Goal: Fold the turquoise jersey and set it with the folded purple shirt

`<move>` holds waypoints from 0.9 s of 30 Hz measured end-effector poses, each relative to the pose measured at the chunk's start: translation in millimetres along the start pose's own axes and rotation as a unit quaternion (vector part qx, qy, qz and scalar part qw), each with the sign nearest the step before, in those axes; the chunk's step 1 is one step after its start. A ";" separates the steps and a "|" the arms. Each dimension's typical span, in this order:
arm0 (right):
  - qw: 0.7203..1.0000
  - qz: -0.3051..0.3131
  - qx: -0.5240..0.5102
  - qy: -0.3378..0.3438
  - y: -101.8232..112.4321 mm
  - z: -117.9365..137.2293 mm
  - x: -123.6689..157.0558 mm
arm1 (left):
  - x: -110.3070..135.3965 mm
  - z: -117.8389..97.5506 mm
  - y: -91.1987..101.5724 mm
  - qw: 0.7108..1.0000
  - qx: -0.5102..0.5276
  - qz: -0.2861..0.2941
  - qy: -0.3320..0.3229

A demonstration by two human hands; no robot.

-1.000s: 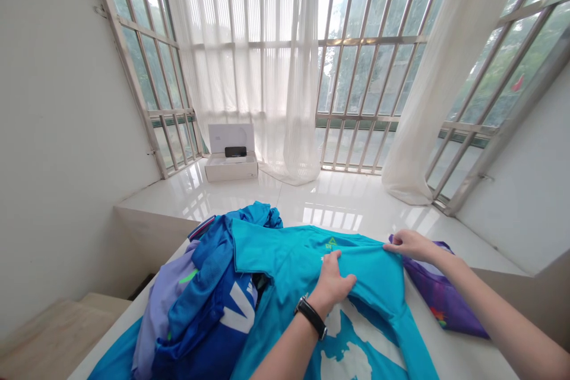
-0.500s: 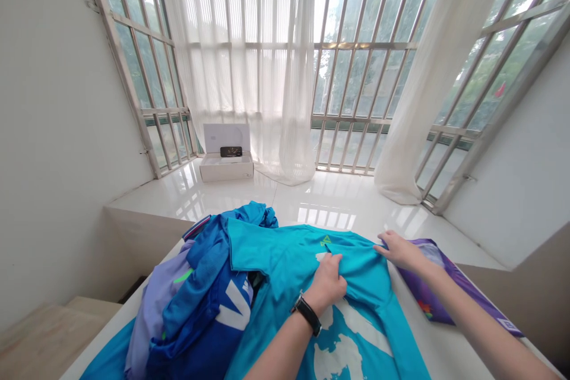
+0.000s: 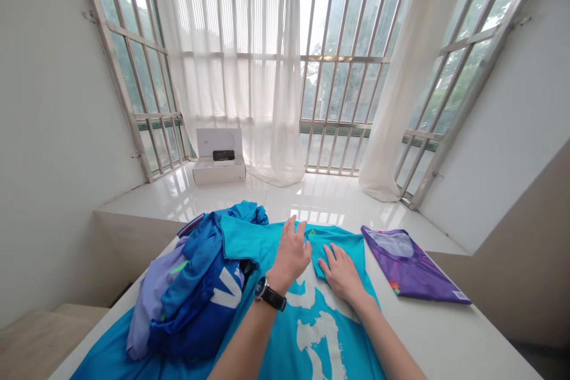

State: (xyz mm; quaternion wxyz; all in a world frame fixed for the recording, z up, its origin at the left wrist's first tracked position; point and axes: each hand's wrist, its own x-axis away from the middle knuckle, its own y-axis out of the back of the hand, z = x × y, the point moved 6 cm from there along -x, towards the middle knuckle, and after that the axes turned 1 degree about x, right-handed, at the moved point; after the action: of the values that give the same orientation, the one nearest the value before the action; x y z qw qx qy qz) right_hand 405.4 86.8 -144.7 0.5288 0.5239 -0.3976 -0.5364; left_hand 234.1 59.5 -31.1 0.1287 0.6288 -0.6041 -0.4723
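Here on the white surface (image 3: pixel 445 332), the left hand (image 3: pixel 289 255) and right hand (image 3: pixel 342 273) lie spread wide, gripping nothing, smoothing a folded-in flap of the turquoise jersey (image 3: pixel 342 246), heaped blue clothes (image 3: pixel 196 291) to the left, a folded purple jersey (image 3: pixel 414 267) to the right!

Tall steel-barred windows w/ sheer white curtains (image 3: pixel 231 71), daylight coming thru. Glossy white tile floor (image 3: pixel 142 205), plain white walls (image 3: pixel 53 130) both sides.
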 end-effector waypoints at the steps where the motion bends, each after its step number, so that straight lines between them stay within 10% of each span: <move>1: 1.000 0.007 0.003 -0.005 -1.0 -0.9 0.1 | 5.1 3.9 18.1 1.000 -0.028 0.002 0.003; 6: 0.999 0.033 0.007 -0.016 -0.7 -3.0 0.3 | 55.5 47.4 99.3 0.986 -0.151 -0.005 0.072; 10: 0.999 0.042 0.006 -0.016 -0.2 -2.4 1.0 | 95.8 79.6 128.9 0.963 -0.197 0.024 0.182; 27: 0.999 0.053 -0.001 -0.010 5.8 -19.4 4.0 | 72.3 72.3 101.3 0.946 -0.214 0.044 0.240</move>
State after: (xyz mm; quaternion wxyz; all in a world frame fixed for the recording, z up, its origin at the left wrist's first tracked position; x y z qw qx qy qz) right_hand 425.7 84.6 -142.2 0.5533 0.4964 -0.4297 -0.5127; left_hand 102.5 1.3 -26.3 0.4224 0.6539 -0.4674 -0.4189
